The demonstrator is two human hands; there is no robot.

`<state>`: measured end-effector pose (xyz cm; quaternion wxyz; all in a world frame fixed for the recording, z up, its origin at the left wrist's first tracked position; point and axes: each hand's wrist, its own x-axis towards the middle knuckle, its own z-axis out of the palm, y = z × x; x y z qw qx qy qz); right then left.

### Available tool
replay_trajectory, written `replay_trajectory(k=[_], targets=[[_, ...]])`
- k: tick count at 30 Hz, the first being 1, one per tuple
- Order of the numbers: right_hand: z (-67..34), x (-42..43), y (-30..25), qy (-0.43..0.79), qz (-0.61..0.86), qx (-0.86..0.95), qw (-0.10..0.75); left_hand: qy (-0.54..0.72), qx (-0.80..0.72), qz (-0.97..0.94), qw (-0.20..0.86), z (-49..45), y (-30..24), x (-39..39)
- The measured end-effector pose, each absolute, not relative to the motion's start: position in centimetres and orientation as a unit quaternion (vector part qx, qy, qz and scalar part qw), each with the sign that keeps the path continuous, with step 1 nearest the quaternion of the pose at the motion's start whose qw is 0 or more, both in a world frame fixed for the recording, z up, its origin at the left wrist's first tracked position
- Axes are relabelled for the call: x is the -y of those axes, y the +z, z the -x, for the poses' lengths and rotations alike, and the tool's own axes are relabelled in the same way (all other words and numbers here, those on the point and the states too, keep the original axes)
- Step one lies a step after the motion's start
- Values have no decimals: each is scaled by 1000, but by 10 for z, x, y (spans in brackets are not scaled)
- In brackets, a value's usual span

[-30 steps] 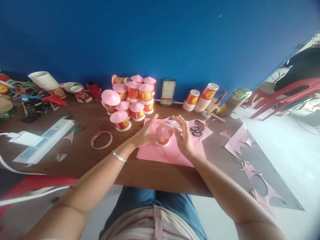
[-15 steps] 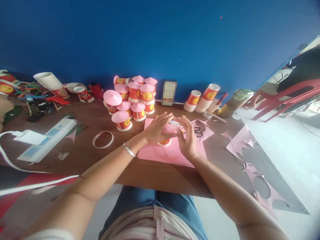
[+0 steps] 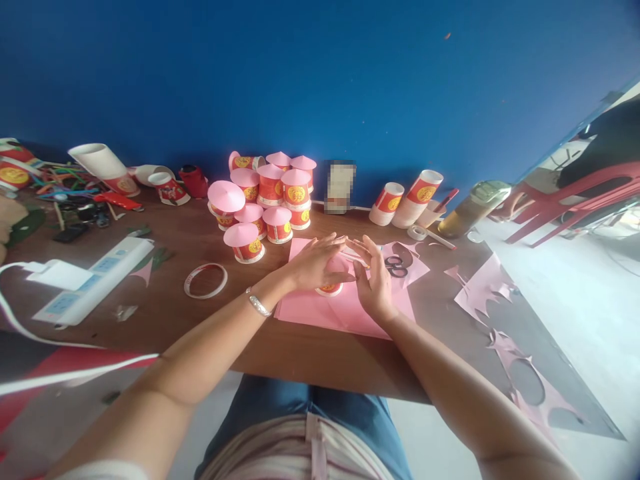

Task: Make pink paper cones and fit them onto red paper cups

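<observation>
Red cup (image 3: 329, 289) inverted, axis vert., under L hand (image 3: 314, 263).

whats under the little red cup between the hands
The red cup stands on a pink paper sheet, which lies on the brown table. The left hand and right hand cover its top, so whatever sits there is hidden.

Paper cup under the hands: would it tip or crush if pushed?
The paper cup looks light and thin, so squeezing may dent it. Upside down on its wide rim, it likely slides on the pink sheet, not tips.
</observation>
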<state>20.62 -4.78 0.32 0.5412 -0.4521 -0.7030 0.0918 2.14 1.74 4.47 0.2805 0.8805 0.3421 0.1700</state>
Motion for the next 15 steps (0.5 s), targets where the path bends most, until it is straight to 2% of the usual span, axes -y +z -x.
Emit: replay_trajectory(k=[7,15], targets=[[-207,49,5,93,438,713,539,218,-336,-840,367,7,42,-25],[-198,49,-6,25,434,771,465,257,-339,-819,385,21,32,-15]])
